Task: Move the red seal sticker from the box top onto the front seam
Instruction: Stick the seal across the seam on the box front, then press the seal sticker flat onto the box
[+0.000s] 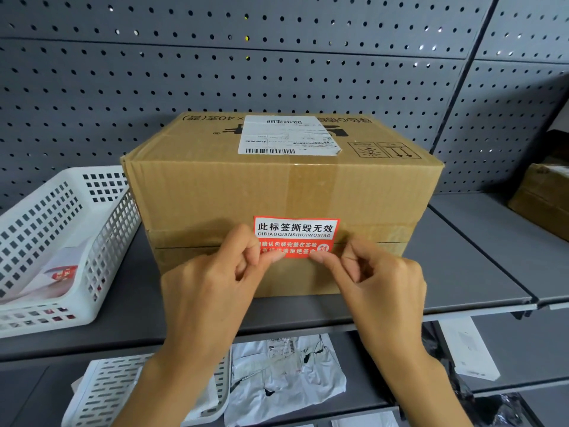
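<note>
Bare, both: left hand [215,282] and right hand [378,282] have fingers curled, fingertips pressing the lower edge of the red sticker [295,237]. It lies flat on the box [215,192] front, across the seam [184,247]. The box stands on a grey shelf [462,272], beside a white basket [61,241].

Left hand [215,282]; right hand [381,282]; fingertips pinched

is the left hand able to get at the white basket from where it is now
Probably yes. The white basket sits just left of the cardboard box with open shelf between, but the left hand is busy on the red sticker.
</note>
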